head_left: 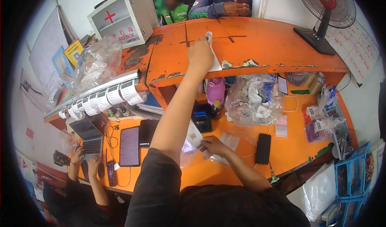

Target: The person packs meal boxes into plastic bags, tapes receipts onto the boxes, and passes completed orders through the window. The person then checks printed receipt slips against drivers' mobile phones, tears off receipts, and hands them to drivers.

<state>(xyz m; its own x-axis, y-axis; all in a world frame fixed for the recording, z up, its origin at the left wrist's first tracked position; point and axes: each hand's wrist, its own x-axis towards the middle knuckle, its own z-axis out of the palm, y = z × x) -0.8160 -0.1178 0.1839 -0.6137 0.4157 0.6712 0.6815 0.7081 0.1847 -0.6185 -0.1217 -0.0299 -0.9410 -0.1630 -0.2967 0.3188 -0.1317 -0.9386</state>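
Observation:
My left hand is stretched out over the raised orange counter. Its fingers are closed on a white paper slip, whose curled end sticks up past the knuckles. Lower down, above the orange desk, my right hand pinches a printed paper slip bearing a square code. Beside that hand lies a clear plastic bag, partly hidden. Behind the slip stands a black and blue device, close to a small dark bottle and a pink bottle.
A black phone and a tablet lie on the desk. A bag of crumpled paper sits under the counter. Hanging labels line the left edge. A fan and first aid box flank the counter. A co-worker's hands are near a laptop.

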